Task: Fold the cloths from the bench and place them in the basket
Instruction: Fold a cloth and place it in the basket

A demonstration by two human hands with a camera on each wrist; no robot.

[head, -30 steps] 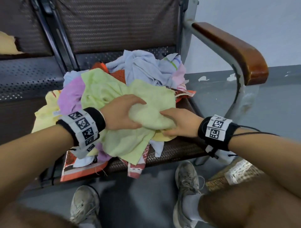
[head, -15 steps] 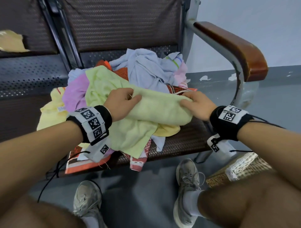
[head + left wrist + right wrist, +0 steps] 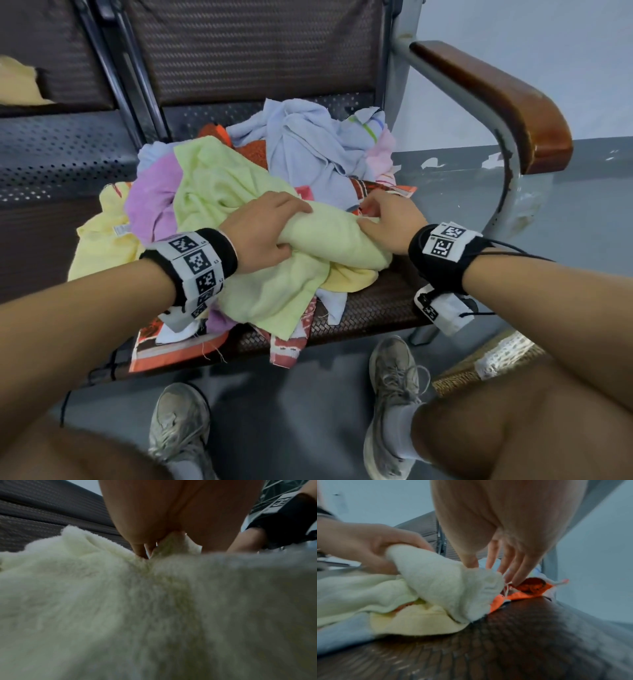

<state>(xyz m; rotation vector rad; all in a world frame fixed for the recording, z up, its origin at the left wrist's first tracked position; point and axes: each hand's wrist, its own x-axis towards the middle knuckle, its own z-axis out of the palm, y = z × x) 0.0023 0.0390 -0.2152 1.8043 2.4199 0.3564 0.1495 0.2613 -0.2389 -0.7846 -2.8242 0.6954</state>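
Note:
A heap of cloths lies on the bench seat, with a light green cloth on top, folded over into a long roll. My left hand grips the roll's left part, fingers over it and thumb under; the left wrist view shows the green cloth bunched in that grip. My right hand is at the roll's right end. Its thumb presses on the green cloth, and its straight fingers reach past the end to an orange patterned cloth. The woven basket stands on the floor at lower right.
A metal armrest with a wooden top bounds the seat on the right. Purple, yellow and pale blue cloths lie in the heap. My shoes rest on the grey floor below the seat's front edge.
My hands have drawn apart along the green cloth. The right hand moved right and farther back to the cloth's end, and the bunched fold now lies as a longer roll.

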